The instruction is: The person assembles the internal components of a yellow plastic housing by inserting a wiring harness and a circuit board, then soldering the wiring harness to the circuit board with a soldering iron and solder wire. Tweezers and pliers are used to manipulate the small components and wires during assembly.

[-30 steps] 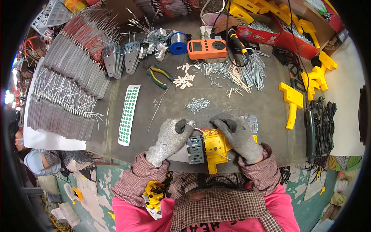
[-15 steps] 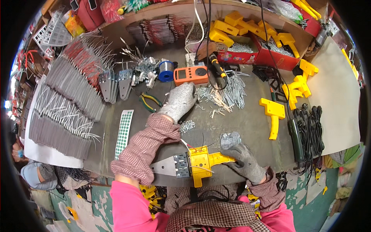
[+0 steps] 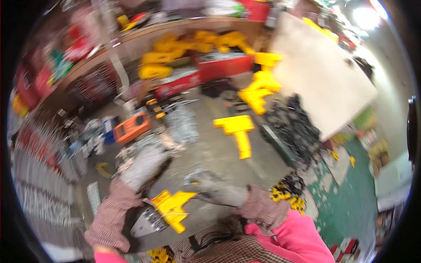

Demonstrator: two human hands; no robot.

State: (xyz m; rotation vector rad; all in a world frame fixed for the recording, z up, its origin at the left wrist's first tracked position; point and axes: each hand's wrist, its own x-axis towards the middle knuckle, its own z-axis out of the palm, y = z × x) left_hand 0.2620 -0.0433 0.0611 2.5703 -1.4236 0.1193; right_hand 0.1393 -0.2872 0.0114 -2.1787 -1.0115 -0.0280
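1. I see the yellow pistol-grip housing [image 3: 169,207] left of the right hand [image 3: 221,189], its long axis running handle-first toward those fingers; that hand is nearer the handle.
2. The metal bracket [image 3: 155,220] lies below the left hand [image 3: 147,165].
3. Whether either hand's fingers are apart or clamped (motion blur), I cannot tell.

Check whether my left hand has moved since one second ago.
Yes. Your left hand has moved forward, away from the yellow gun-shaped housing, and now sits much closer to the orange meter.
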